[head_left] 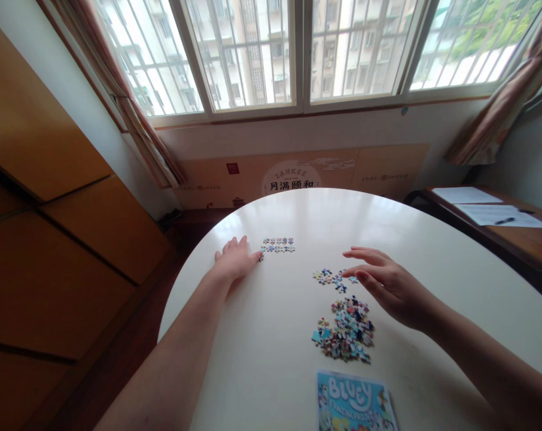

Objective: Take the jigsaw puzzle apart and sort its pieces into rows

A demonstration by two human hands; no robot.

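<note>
My left hand [237, 260] rests on the white table at the left with its fingers spread. Its thumb lies at a small jigsaw puzzle piece [261, 258], touching or just beside it. Past the thumb, two short rows of jigsaw puzzle pieces [278, 249] are laid out side by side. Fingers apart, my right hand [390, 281] hovers at the right edge of a loose cluster of pieces [327, 278], and I see nothing held in it. Nearer to me lies a larger heap of jigsaw puzzle pieces [349, 329], many overlapping.
A blue Bluey picture sheet or box [354, 404] lies at the near edge of view. The round white table [271, 317] fills the middle. On a brown desk [538, 239] at the right are papers [468, 195] and a dark pen [505, 221]. Wooden cabinets [51, 269] stand at the left.
</note>
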